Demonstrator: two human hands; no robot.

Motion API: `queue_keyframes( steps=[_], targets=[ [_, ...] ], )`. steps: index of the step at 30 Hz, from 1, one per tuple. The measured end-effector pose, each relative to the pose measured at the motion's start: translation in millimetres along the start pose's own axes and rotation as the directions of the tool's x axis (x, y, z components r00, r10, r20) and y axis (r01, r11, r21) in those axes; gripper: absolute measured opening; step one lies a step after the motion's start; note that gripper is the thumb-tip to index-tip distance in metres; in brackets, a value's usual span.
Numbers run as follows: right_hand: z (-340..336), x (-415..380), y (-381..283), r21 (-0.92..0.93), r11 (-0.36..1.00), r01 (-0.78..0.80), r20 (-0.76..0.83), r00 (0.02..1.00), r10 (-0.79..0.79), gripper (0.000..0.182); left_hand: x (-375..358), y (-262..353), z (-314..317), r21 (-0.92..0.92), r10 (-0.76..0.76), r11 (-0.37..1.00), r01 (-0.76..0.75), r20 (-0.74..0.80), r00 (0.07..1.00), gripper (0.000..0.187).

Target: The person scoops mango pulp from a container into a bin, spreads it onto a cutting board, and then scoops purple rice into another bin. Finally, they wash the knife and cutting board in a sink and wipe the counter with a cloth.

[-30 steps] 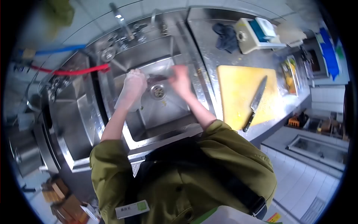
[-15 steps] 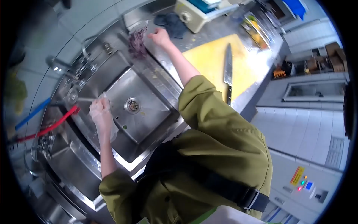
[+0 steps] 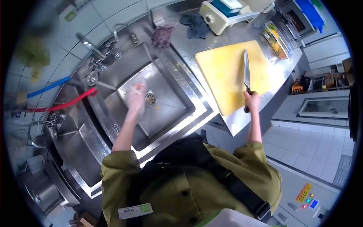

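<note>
My right hand [image 3: 252,101] is closed round the black handle of a large kitchen knife [image 3: 247,70], at the near edge of a yellow cutting board [image 3: 211,64]. The knife's long blade lies over the board, its tip pointing away from me. Over the basin of a steel sink [image 3: 170,113] is my left hand [image 3: 137,97], in a thin see-through glove; motion smears its fingers, and I cannot tell whether they hold anything. The round drain [image 3: 151,98] shows just to its right.
A purple, crumpled mesh-like bundle [image 3: 163,36] lies at the sink's far corner. Beside it are a dark cloth [image 3: 195,26] and a cream-coloured appliance [image 3: 223,17]. A clear container [image 3: 276,41] stands beyond the board. Taps [image 3: 90,46] and a red hose [image 3: 62,105] are on the left.
My right hand has moved from the purple bundle to the knife handle and taken hold of it. The bundle now rests on the sink's corner. My left hand has shifted towards the drain.
</note>
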State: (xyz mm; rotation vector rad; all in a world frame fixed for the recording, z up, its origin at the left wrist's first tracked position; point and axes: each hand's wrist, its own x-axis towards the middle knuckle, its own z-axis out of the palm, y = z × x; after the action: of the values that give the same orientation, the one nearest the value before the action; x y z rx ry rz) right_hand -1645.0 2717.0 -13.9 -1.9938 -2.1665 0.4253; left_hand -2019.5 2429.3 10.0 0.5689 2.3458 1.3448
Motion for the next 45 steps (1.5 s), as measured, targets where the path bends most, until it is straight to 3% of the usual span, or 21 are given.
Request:
queue_keyframes(
  steps=[5, 7, 9, 11, 12, 14, 15, 17, 18, 20, 21, 23, 24, 26, 27, 29, 33, 39, 40, 42, 45],
  targets=[
    [-70, -90, -75, 0.287, 0.904, 0.318, 0.222, 0.896, -0.385, 0.037, -44, -19, 7, 0.032, -0.045, 0.999, 0.032, 0.703, 0.709, 0.043],
    [-56, -109, -136, 0.334, 0.873, 0.355, 0.430, 0.767, -0.476, 0.039, -63, -29, 17, -0.271, 0.095, 0.922, 0.278, 0.852, 0.515, 0.043],
    [-13, -130, -198, 0.404, 0.792, 0.458, 0.554, 0.566, -0.611, 0.041, -79, -30, 19, -0.608, 0.281, 0.606, 0.513, 0.767, 0.577, 0.042],
    [45, -155, -247, 0.354, 0.725, 0.591, 0.552, 0.493, -0.672, 0.045, -90, -41, 23, -0.544, 0.244, 0.839, -0.001, 0.375, 0.894, 0.040],
    [91, -160, -257, 0.404, 0.658, 0.636, 0.522, 0.430, -0.737, 0.037, -74, -67, 30, -0.278, 0.443, 0.874, -0.398, 0.122, 0.888, 0.037],
    [113, -156, -289, 0.510, 0.842, 0.174, 0.826, 0.172, -0.536, 0.029, -36, -109, 39, -0.578, -0.012, 0.816, -0.008, -0.031, 0.999, 0.027],
    [136, -139, -305, 0.391, 0.915, -0.101, 0.916, -0.061, -0.398, 0.028, -12, -126, 43, -0.859, -0.480, 0.077, 0.506, 0.413, 0.774, 0.021],
    [165, -92, -364, 0.618, 0.749, 0.239, 0.767, 0.026, -0.641, 0.026, 6, -175, 25, -0.787, -0.307, 0.251, 0.563, 0.487, 0.818, 0.018],
    [178, -81, -409, 0.533, 0.355, 0.768, 0.408, 0.135, -0.903, 0.022, 6, -171, 9, -0.734, -0.312, 0.359, 0.577, 0.488, 0.815, 0.019],
    [216, -60, -485, 0.281, 0.107, 0.954, -0.199, 0.167, -0.966, 0.022, -5, -141, -25, -0.210, 0.236, 0.954, -0.214, 0.088, 0.968, 0.019],
    [229, -52, -519, 0.336, 0.080, 0.938, -0.253, 0.172, -0.952, 0.022, -5, -131, -36, 0.240, 0.552, 0.793, -0.560, 0.107, 0.827, 0.019],
    [227, -52, -554, 0.282, 0.175, 0.943, 0.018, 0.177, -0.984, 0.022, 23, -130, -38, -0.548, -0.034, 0.806, 0.223, 0.333, 0.942, 0.015],
    [232, -60, -558, 0.387, 0.285, 0.877, -0.011, 0.314, -0.949, 0.018, 41, -132, -42, -0.580, -0.099, 0.733, 0.355, 0.425, 0.900, 0.013],
    [225, -84, -539, 0.409, 0.366, 0.836, 0.333, 0.237, -0.913, 0.014, 47, -116, -53, -0.441, -0.120, 0.814, 0.379, 0.510, 0.852, 0.013],
    [214, -98, -523, 0.407, 0.407, 0.818, 0.484, 0.185, -0.856, 0.013, 55, -126, -56, -0.487, 0.133, 0.861, 0.149, 0.496, 0.858, 0.017],
    [202, -113, -493, 0.448, 0.226, 0.865, 0.126, 0.189, -0.974, 0.011, 73, -151, -46, -0.725, 0.380, 0.676, 0.129, 0.494, 0.782, 0.017],
    [219, -68, -519, 0.246, 0.155, 0.957, -0.404, 0.247, -0.881, 0.033, 82, -154, -53, -0.607, 0.018, 0.644, 0.466, 0.621, 0.784, 0.011],
    [226, -55, -551, 0.484, 0.343, 0.805, -0.005, 0.394, -0.919, 0.037, 107, -109, -62, -0.365, -0.344, 0.622, 0.693, 0.668, 0.660, 0.019],
    [220, -54, -542, 0.640, 0.377, 0.669, 0.191, 0.337, -0.922, 0.030, 115, -108, -70, -0.379, -0.162, 0.721, 0.579, 0.722, 0.673, 0.019],
    [225, -49, -501, 0.703, 0.396, 0.590, 0.317, 0.238, -0.918, 0.024, 110, -90, -79, -0.518, -0.193, 0.574, 0.634, 0.666, 0.720, 0.025],
    [240, -53, -439, 0.773, 0.554, 0.310, 0.367, 0.494, -0.788, 0.022, 110, -81, -68, -0.722, -0.138, 0.310, 0.618, 0.609, 0.781, 0.027]
  ],
)
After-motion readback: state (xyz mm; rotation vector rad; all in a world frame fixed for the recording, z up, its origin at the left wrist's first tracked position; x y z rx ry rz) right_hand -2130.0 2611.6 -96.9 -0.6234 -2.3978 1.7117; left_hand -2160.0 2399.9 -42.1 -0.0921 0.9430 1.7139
